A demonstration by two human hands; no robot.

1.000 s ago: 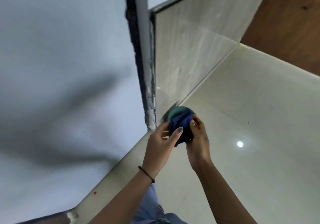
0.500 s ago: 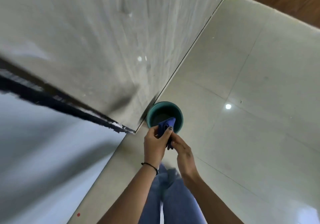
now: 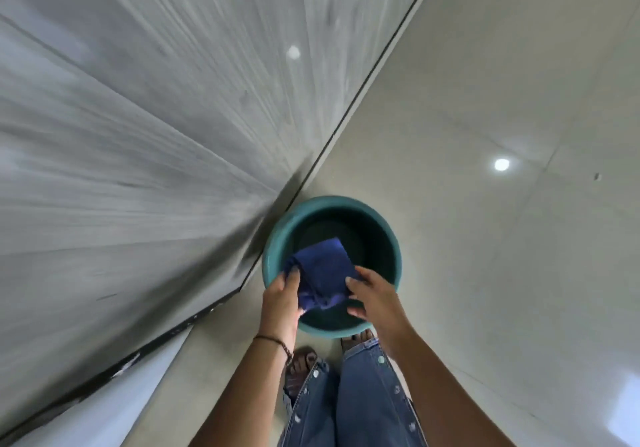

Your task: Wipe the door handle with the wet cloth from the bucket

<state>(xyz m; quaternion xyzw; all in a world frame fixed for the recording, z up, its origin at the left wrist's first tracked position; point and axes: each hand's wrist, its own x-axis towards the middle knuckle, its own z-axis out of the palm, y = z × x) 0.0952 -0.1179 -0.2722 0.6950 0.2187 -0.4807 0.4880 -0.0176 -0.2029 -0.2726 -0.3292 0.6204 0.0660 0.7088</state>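
Pale glossy floor tiles (image 3: 485,107) fill the right of the view, meeting a grey streaked wall panel (image 3: 138,117) along a dark joint that runs diagonally to the bucket.

Over the mouth of the round teal plastic bucket (image 3: 393,239) hangs the dark blue wet cloth (image 3: 323,270), bunched and partly folded, held between both hands. It seems to be kept above the opening so that any drips fall back inside rather than onto the floor. The left hand (image 3: 282,303) is closed on the cloth's left edge, thumb and fingers pinching the fabric. The right hand (image 3: 375,299) grips the right edge, fingers curled round it. So the cloth lies directly between the two hands, touching both, its upper flap reaching out over the bucket's dark inside.

The bucket stands on the floor just beside the foot of the wall panel, right in front of the person's sandalled feet (image 3: 301,367) and blue jeans (image 3: 363,405). A thin dark bracelet (image 3: 273,339) circles the left wrist.

No door handle is visible, so the wiping is probably not yet begun; the cloth looks ready to be wrung or carried off.
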